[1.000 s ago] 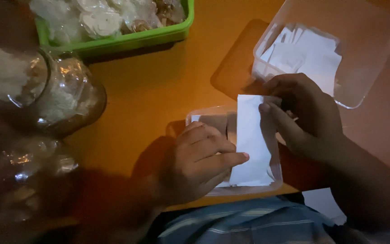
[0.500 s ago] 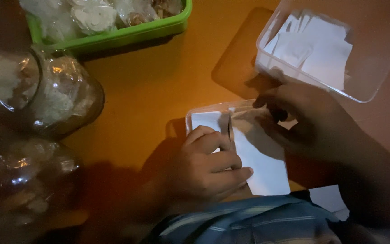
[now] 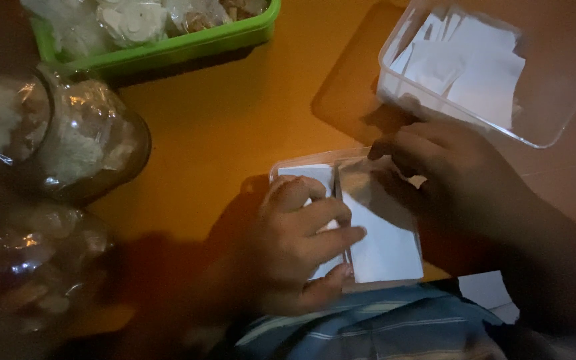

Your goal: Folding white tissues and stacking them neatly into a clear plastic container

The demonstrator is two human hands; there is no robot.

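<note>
A small clear plastic box [image 3: 301,163] sits at the near edge of the orange table [image 3: 235,127], with white paper slips [image 3: 385,243] lying in it. My left hand [image 3: 301,250] rests on the box's left half, fingers curled over a slip and the box rim. My right hand [image 3: 448,177] covers the box's upper right corner, fingertips pressing on the paper there. What lies under its fingers is hidden.
A bigger clear tub [image 3: 475,67] of white paper slips stands at the back right. A green tray [image 3: 168,40] with wrapped white items sits at the back. Two glass jars [image 3: 55,140] of pale contents stand at the left. My striped garment [image 3: 381,330] is at the bottom.
The upright white slip my right hand held a second ago now lies flat in the small box. Both hands have lowered onto the box.
</note>
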